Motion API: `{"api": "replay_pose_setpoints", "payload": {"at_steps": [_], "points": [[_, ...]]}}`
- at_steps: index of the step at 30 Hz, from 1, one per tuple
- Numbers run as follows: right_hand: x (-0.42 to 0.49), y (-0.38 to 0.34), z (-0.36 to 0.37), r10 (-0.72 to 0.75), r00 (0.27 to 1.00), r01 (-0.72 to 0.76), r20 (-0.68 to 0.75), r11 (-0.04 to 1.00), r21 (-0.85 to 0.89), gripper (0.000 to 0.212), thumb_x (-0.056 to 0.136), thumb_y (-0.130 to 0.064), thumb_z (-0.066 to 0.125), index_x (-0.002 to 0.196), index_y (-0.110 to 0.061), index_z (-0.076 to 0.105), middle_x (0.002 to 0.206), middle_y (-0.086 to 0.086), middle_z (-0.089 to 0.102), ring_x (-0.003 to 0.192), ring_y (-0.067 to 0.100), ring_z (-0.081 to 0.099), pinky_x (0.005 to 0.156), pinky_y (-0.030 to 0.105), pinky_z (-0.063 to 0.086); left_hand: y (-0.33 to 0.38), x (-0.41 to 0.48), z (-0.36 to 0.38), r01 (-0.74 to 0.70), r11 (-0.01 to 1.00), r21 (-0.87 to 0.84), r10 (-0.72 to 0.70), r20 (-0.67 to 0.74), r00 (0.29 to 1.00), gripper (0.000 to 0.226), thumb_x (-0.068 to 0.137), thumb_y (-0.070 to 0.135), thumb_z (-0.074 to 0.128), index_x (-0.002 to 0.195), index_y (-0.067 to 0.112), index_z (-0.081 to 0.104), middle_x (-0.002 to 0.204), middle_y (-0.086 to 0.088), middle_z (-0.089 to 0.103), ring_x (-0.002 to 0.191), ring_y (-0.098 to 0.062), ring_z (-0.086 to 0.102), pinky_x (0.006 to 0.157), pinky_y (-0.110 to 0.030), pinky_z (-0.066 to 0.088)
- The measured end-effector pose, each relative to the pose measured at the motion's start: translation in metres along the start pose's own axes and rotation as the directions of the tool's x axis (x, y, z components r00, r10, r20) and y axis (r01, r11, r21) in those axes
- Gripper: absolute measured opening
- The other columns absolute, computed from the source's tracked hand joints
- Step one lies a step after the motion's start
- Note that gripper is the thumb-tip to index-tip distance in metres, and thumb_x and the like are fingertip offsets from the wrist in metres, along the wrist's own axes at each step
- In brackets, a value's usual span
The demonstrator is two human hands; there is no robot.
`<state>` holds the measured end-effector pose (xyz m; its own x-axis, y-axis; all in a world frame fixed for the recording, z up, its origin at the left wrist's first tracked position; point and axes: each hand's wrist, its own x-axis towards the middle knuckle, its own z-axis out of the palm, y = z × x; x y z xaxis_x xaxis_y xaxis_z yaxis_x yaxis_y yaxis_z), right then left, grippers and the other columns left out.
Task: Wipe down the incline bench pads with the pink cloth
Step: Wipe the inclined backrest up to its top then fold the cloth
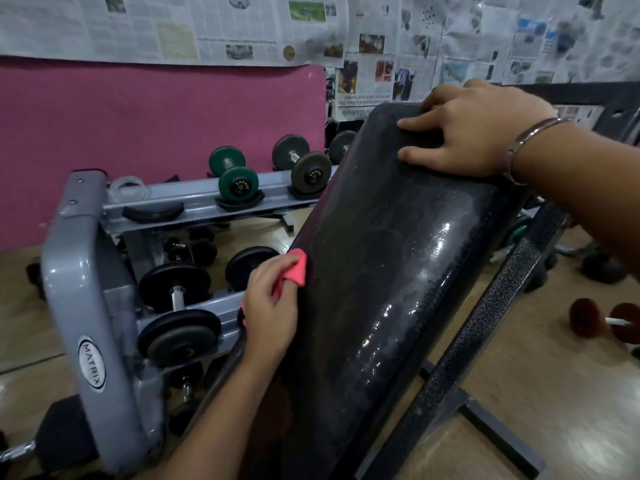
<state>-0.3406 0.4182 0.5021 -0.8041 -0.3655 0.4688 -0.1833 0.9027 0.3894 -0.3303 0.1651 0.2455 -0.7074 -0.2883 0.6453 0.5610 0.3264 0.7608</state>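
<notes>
Left hand has the pink cloth bunched in curled fingers, pressed on the incline bench pad's left edge. Cloth's soft and light, so wadding it works; pad looks like slick, firm vinyl. Right hand rests flat-fingered on the pad's top end. Past the pad, a dumbbell rack holds several dumbbells.

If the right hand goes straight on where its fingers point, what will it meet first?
The right hand points left across the top of the bench pad, so it meets only more pad. Past the pad's edge the grey dumbbell seems in line, probably farther back; depth is unclear.
</notes>
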Motion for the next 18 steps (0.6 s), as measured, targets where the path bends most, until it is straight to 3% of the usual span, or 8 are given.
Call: {"api": "replay_pose_setpoints", "payload": {"at_steps": [3, 8, 13, 18], "points": [[-0.001, -0.001, 0.001, 0.003, 1.0, -0.003, 0.004, 1.0, -0.004, 0.071, 0.086, -0.086, 0.024, 0.145, -0.053, 0.044, 0.146, -0.002, 0.048, 0.13, 0.034, 0.047, 0.095, 0.055, 0.05, -0.001, -0.014, -0.006, -0.131, 0.991, 0.015, 0.13, 0.041, 0.991, 0.033, 0.088, 0.001, 0.059, 0.109, 0.022, 0.073, 0.116, 0.016, 0.069, 0.115, -0.011, 0.061, 0.104, -0.042, 0.045], [-0.001, -0.004, -0.001, 0.002, 1.0, -0.002, 0.01, 1.0, -0.005, 0.071, 0.086, -0.085, 0.024, 0.146, -0.052, 0.044, 0.146, -0.002, 0.048, 0.13, 0.036, 0.046, 0.096, 0.054, 0.05, -0.009, 0.021, 0.0, 0.076, 0.997, 0.02, -0.076, -0.008, 0.997, 0.034, 0.089, 0.001, 0.059, 0.108, 0.026, 0.074, 0.111, 0.014, 0.068, 0.113, -0.013, 0.062, 0.101, -0.048, 0.048], [0.0, -0.003, 0.0, 0.011, 1.0, -0.011, 0.016, 1.0, -0.008, 0.07, 0.087, -0.084, 0.024, 0.146, -0.052, 0.044, 0.145, -0.001, 0.048, 0.13, 0.037, 0.046, 0.096, 0.057, 0.05, 0.0, -0.011, -0.006, -0.151, 0.986, 0.07, 0.146, 0.07, 0.987, 0.03, 0.088, 0.002, 0.059, 0.11, 0.016, 0.073, 0.117, 0.012, 0.068, 0.116, -0.008, 0.059, 0.102, -0.033, 0.045], [-0.001, -0.004, -0.001, 0.014, 1.0, -0.014, 0.009, 1.0, -0.005, 0.069, 0.086, -0.085, 0.025, 0.145, -0.053, 0.045, 0.146, -0.002, 0.048, 0.129, 0.036, 0.046, 0.095, 0.055, 0.05, -0.002, 0.042, 0.003, 0.058, 0.995, 0.08, -0.065, 0.083, 0.994, 0.026, 0.095, 0.009, 0.056, 0.11, 0.025, 0.069, 0.114, 0.011, 0.068, 0.109, -0.002, 0.06, 0.101, -0.039, 0.048]]}}
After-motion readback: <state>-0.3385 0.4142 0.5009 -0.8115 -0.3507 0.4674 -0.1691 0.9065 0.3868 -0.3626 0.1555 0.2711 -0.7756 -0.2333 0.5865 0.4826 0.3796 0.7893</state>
